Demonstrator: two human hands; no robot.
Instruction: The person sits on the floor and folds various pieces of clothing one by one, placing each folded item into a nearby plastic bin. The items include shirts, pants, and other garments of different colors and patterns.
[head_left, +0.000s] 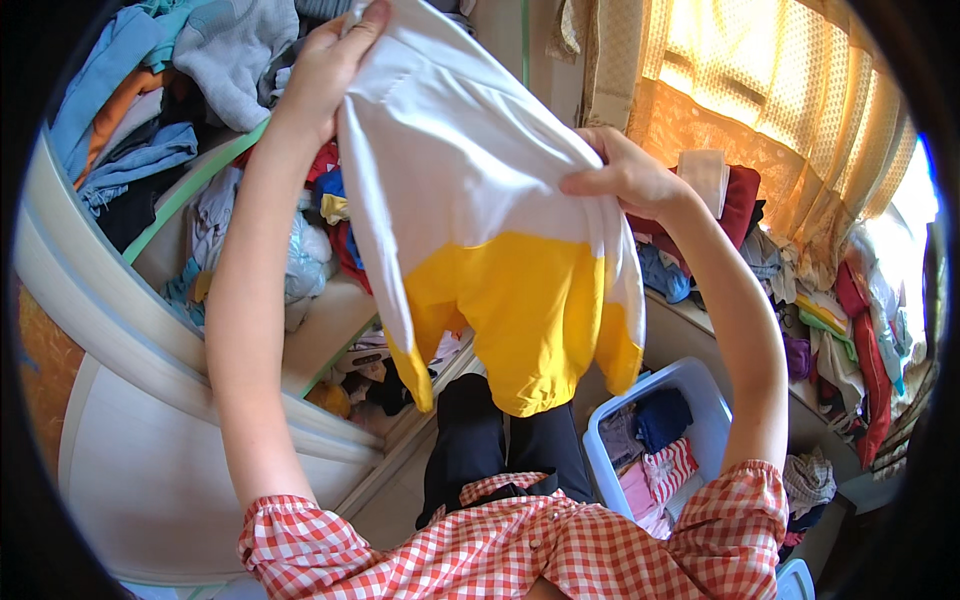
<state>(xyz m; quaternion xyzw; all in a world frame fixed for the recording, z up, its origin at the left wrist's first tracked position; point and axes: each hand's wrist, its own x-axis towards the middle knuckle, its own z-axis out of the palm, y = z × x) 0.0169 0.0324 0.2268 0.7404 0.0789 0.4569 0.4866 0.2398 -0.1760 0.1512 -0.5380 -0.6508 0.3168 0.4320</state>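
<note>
A white and yellow long-sleeved garment (480, 172) hangs spread out between my hands, white above and yellow along its gathered lower edge. At the top, my left hand (322, 75) grips its upper edge. My right hand (622, 169) pinches the cloth on the other side, thumb in front. The sleeves hang down at both sides, with yellow ends. Behind and below the cloth are my legs in dark trousers.
Shelves edged with a green strip (199, 191) hold piled clothes (232, 52) on the left. A blue plastic bin (600, 450) with folded clothes stands at lower right. More clothes (832, 322) crowd the ledge below a yellow curtain (780, 90).
</note>
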